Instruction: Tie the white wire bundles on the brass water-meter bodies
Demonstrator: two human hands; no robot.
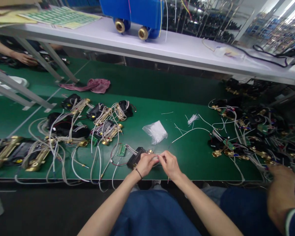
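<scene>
Both hands meet at the near side of the green bench, in front of my body. My left hand (147,163) is closed, thumb and fingers pinched around a pale cable (155,157) beside a black meter body (137,157). My right hand (170,165) pinches the same cable from the right, its fingertips almost touching the left ones. What else lies between the fingertips is too small to make out. A small green circuit board (121,150) lies left of the meter body, joined to it by wires. Just beyond the hands is a clear plastic bag (155,132) of white pieces.
Several brass-and-black meters (108,131) with coiled cables lie left; another tangled pile (248,144) lies right, near a co-worker's hand (282,178). White ties (193,119) and a pink cloth (98,86) rest farther back. A raised shelf (182,49) spans the bench. Another person's hand (26,59) shows far left.
</scene>
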